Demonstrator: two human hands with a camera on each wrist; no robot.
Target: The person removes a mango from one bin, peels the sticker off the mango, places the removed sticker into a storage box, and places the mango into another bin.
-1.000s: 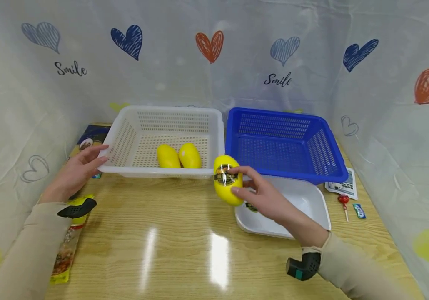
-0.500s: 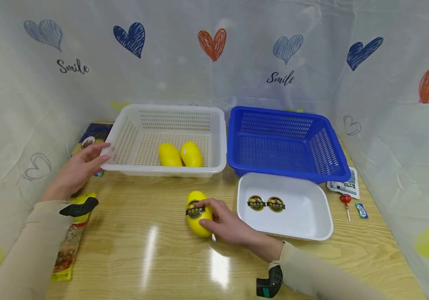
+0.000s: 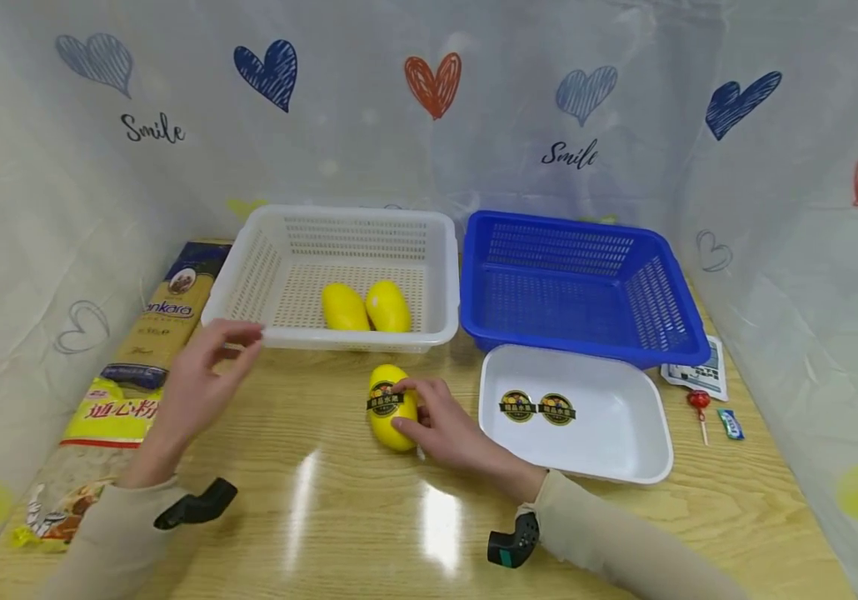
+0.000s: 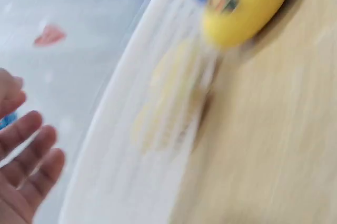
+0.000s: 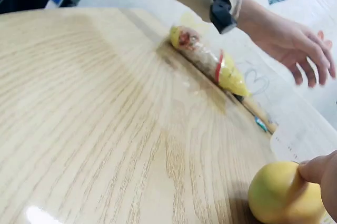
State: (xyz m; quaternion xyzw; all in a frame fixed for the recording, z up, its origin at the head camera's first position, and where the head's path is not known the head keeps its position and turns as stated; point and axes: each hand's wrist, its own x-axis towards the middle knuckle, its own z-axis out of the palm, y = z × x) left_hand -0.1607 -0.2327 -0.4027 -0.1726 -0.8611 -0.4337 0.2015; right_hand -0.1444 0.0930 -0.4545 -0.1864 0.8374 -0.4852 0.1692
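My right hand (image 3: 451,429) grips a yellow mango (image 3: 393,435) between thumb and fingers, low over the table in front of the white basket (image 3: 339,338). A round black-and-gold sticker (image 3: 385,400) lies across the mango's upper side. My left hand (image 3: 200,387) hovers near that basket's front left corner, its fingers loosely bent and nothing in them. Inside the white basket two more mangoes (image 3: 345,310) lie side by side; one bears a small pale spot. In the right wrist view the held mango (image 5: 284,195) shows beneath my thumb; whether it touches the wood cannot be told.
To the right stands a white tray (image 3: 616,425) with two round stickers (image 3: 517,407) in it. Behind it sits a blue basket (image 3: 549,308). A red lollipop (image 3: 699,400), a small wrapper (image 3: 730,423) and a sachet (image 3: 699,375) lie far right; food packets (image 3: 110,417) line the left.
My right hand has carried the mango left from the white tray to the middle of the table. My left hand has let go of the white basket's left rim and moved right and nearer.
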